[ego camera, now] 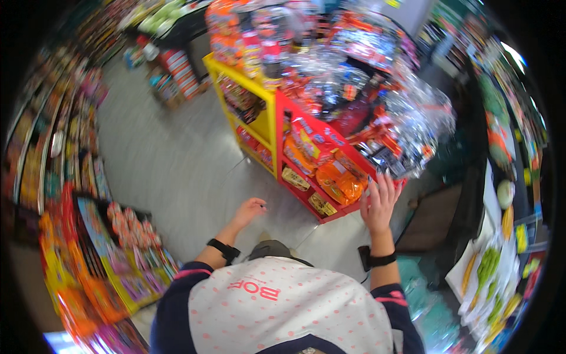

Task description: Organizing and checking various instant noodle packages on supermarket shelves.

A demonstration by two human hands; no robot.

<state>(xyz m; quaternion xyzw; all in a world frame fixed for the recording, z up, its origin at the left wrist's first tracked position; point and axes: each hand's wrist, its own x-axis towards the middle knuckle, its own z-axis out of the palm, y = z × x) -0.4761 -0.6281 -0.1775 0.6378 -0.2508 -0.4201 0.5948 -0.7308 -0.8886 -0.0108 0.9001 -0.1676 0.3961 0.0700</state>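
My right hand (381, 199) reaches forward with its fingers spread, at the corner of a red and yellow display shelf (325, 217). Its fingertips overlap the edge of a heap of clear plastic-wrapped goods (411, 128) on top; whether they touch is unclear. Beneath the heap, the red side holds orange packets (340, 177) and gold packets (322, 204). My left hand (250, 213) hangs over the grey floor, left of the shelf, fingers loosely bent; a small dark spot shows at its fingertips, too blurred to name. Both forearms wear black straps.
Shelves of packaged goods (57, 141) line the left, with a rack of colourful packets (119, 270) nearer me. Cartons (170, 84) stand on the floor beyond. To the right are a produce counter with wrapped green vegetables (488, 265) and teal plastic bags (415, 287) low down.
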